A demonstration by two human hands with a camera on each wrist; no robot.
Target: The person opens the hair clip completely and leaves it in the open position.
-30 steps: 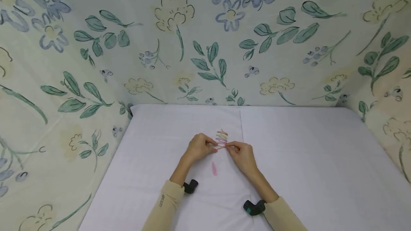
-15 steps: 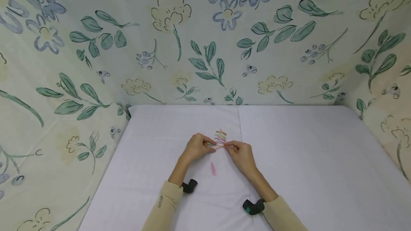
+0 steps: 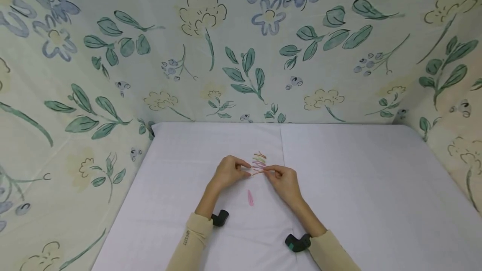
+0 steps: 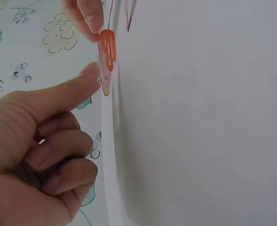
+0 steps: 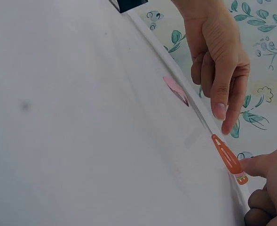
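An orange snap hair clip [image 5: 227, 157] lies near the front end of a short row of coloured hair clips [image 3: 259, 160]. My right hand [image 3: 284, 182] pinches its wide end, with the fingertip on the clip in the right wrist view. To the left, my left hand [image 3: 229, 171] has its thumb and index finger spread, just off the orange clip's narrow tip. In the left wrist view a pink clip [image 4: 106, 85] shows behind the orange one, close to my left index fingertip; I cannot tell whether they touch.
A single pink hair clip [image 3: 250, 198] lies on the white tablecloth [image 3: 357, 179], nearer to me, between the two forearms. Black wrist cameras [image 3: 297, 244] stick out from the sleeves. Floral fabric [image 3: 241, 53] hangs behind and beside the table.
My left hand has let go of the orange hair clip's tip and moved slightly left, its fingers apart. The right hand stays in place at the clip.
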